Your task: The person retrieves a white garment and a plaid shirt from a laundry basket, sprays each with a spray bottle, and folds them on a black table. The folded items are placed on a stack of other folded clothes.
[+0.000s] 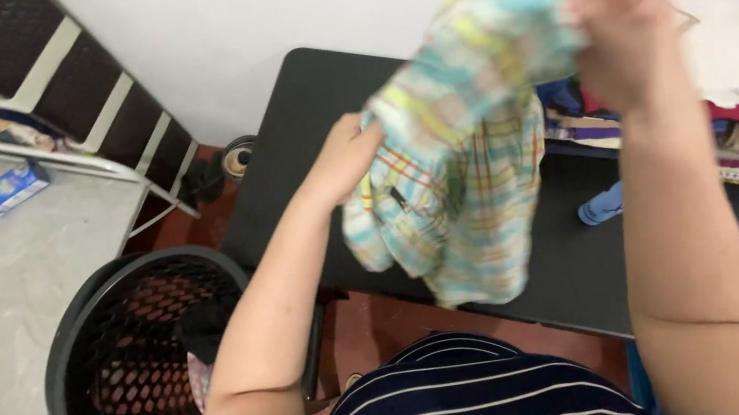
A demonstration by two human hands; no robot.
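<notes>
Mid-lift of a plaid shirt (467, 156) above the black surface (302, 131), left hand (346, 155) and blurred right hand (614, 9) with fingers closed on cloth; next, probably, spreading it flat for folding.

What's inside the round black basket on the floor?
Inside the black mesh basket lies something dark with a bit of pinkish cloth. The left arm covers its right side.
</notes>
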